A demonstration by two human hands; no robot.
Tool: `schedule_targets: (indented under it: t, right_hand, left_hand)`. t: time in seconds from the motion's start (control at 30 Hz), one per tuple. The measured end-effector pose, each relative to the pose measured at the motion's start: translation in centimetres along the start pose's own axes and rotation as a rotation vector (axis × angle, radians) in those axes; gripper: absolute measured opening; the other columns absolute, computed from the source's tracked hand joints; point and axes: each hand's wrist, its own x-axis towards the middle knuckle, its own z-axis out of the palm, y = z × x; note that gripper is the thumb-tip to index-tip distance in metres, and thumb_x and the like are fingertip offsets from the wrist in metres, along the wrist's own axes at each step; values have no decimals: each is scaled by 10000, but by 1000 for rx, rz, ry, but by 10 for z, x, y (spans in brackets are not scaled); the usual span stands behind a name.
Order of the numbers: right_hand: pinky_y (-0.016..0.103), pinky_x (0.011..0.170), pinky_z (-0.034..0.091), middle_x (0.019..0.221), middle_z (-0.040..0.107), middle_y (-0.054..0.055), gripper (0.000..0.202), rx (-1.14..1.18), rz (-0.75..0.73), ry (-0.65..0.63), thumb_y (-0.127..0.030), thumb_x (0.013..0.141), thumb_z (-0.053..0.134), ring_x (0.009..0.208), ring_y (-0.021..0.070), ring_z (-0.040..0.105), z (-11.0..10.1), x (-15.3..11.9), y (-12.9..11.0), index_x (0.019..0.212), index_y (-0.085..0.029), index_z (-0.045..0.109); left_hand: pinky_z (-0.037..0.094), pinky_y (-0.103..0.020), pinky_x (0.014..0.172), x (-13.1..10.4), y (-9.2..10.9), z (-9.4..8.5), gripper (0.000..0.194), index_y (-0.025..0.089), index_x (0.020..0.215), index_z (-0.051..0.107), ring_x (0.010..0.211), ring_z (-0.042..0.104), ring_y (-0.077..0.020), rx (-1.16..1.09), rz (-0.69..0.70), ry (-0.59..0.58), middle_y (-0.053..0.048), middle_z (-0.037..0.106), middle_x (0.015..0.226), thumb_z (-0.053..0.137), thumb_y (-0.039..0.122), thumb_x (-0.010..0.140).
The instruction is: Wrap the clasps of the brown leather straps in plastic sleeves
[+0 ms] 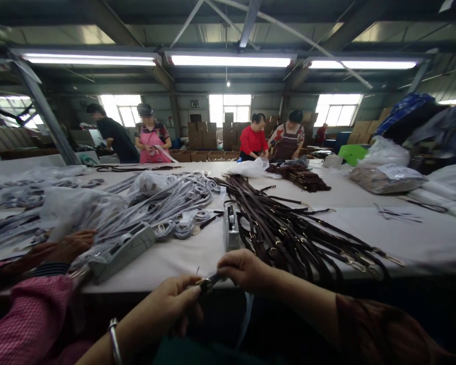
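Observation:
Above the table's front edge, my left hand [177, 301] is closed in a pinch on the metal buckle end of a dark strap [205, 285]. My right hand [247, 271] pinches the same strap a little further along, with fingertips pressed together. A pale, thin strip [246, 317] hangs below my right hand; what it is attached to is hidden. Just beyond stands a grey tape dispenser [231, 230]. To its right lies a heap of dark brown straps [281, 228] with gold-coloured metal hooks and buckles.
Grey straps [167, 195] and clear plastic bags [83, 208] cover the left of the table [349, 200]. A second tape dispenser [123, 251] stands near a co-worker's hand [70, 248] at left. Brown bundles [304, 177] and a filled bag [387, 175] lie further back. Several people work across the table.

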Motion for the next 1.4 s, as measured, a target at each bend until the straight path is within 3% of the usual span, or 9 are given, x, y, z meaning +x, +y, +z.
schedule_targets:
  t: [0.07,0.2,0.27,0.33,0.43,0.6,0.73,1.17,1.4]
  right_hand:
    - [207,611,416,644,584,-27,106,-20,10,-110,-207,845,620,599,89,513,-9,3,0,829,-141,701]
    - [217,659,453,711,633,-8,153,41,90,-293,-255,882,595,669,110,565,-13,5,8,885,-147,703]
    - [250,743,469,829,674,21,142,-51,45,-209,-239,863,614,778,139,597,-7,3,10,941,-155,698]
    - [274,789,468,931,680,53,183,-156,-20,18,-210,826,645,852,162,601,0,-1,7,997,-153,678]
    - [256,728,462,852,671,44,115,-194,-92,235,-176,811,639,777,150,596,9,-10,-4,918,-152,675]
    - [220,661,466,753,699,22,133,-122,-39,101,-108,786,592,703,138,636,24,-21,-12,822,-165,708]
    - [217,658,484,783,739,30,192,-46,105,38,-113,794,570,720,149,672,26,-20,-13,865,-167,740]
    - [221,658,468,857,784,39,273,-166,226,-209,-198,785,596,759,167,688,9,-7,-18,974,-186,793]
    - [212,608,429,805,781,44,264,-280,217,-262,-182,768,603,704,150,670,4,-2,-20,941,-190,802]
  left_hand:
    - [322,-166,377,0,-9,9,491,166,1214,521,418,534,-97,-135,-5,-88,-68,732,774,512,539,894]
    - [319,-156,364,-5,-15,23,402,138,1031,616,428,515,-59,-334,12,-89,-118,730,944,626,493,843]
    - [292,-157,357,-8,-16,29,413,131,1051,643,407,474,-36,-419,13,-83,-137,722,1009,651,481,832]
    - [267,-158,353,-11,-16,33,438,134,1103,654,405,462,-31,-490,8,-62,-147,716,1041,663,474,828]
    - [243,-155,348,-10,-19,39,461,135,1146,651,404,455,-49,-555,13,-4,-105,726,862,682,456,816]
    - [213,-164,328,1,-30,41,601,102,1254,587,310,322,-57,-562,54,-34,5,575,467,632,519,823]
    - [196,-170,327,5,-36,40,616,91,1255,565,305,298,-58,-542,106,-49,11,564,457,595,537,830]
    - [221,-210,408,-7,-24,45,353,124,1085,572,418,305,-89,-218,168,-42,55,406,523,408,380,906]
    - [294,-232,466,-8,-7,46,397,155,950,656,513,389,-128,-61,135,54,15,475,595,457,497,913]
